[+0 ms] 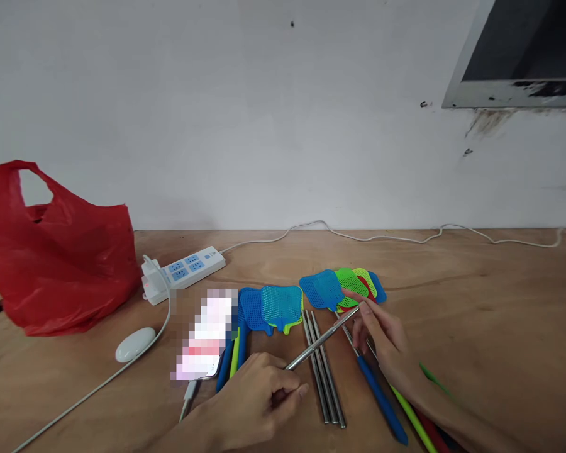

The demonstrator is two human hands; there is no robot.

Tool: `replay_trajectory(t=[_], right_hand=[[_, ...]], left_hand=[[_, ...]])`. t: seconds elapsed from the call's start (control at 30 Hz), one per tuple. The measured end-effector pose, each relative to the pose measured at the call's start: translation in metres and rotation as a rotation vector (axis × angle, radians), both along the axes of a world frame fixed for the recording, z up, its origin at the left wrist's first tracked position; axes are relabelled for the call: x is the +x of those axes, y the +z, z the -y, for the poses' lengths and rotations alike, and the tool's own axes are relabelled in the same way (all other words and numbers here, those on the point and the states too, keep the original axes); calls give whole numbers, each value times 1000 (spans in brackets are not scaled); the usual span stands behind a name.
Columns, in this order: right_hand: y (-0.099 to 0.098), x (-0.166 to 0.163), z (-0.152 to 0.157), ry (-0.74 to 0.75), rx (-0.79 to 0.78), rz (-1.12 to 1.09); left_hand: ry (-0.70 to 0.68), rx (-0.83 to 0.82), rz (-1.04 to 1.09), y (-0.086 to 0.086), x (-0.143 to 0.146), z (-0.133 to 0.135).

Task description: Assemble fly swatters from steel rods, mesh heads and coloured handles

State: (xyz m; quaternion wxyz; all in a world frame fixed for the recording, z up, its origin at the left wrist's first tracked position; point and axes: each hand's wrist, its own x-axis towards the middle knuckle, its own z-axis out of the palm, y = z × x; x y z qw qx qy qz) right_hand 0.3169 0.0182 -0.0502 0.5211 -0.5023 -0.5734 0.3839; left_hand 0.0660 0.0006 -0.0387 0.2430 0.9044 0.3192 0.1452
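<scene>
A thin shiny metal rod (321, 340) slants up to the right between my hands. My left hand (252, 399) is closed around its lower end. At the upper end, the fingertips of my right hand (384, 336) pinch it. Several similar metal rods (324, 377) lie side by side on the table beneath it. Mesh fly swatter heads sit behind: a blue one (283, 303) among others on the left, and a blue one (321, 289) overlapping green, yellow and red ones on the right. A blue handle (382, 399) and other coloured handles extend under my right forearm.
On the left are a red plastic bag (61, 251), a white power strip (193, 267) and a white computer mouse (135, 344). A phone (207, 340) with a blurred screen is plugged into a cable. A white cord (382, 238) runs along the wall.
</scene>
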Motion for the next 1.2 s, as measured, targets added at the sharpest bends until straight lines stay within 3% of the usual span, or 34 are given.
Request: replay_trajectory(t=[0.13, 0.37, 0.43, 0.6, 0.9, 1.07, 1.2], right_hand=[[2, -1, 5, -1, 30, 89], [6, 4, 0, -187, 69, 80], [6, 0, 3, -136, 75, 155], [7, -9, 12, 190, 219, 367], [5, -11, 23, 459, 261, 534], [7, -11, 24, 464, 201, 486], [4, -13, 18, 358, 92, 266]], left_hand=[[19, 9, 21, 1, 2, 3], [31, 18, 12, 3, 3, 2], [52, 24, 17, 2, 4, 1], [120, 42, 31, -3, 4, 0], [97, 39, 38, -6, 6, 3], [86, 28, 22, -6, 6, 2], [36, 36, 6, -3, 6, 2]])
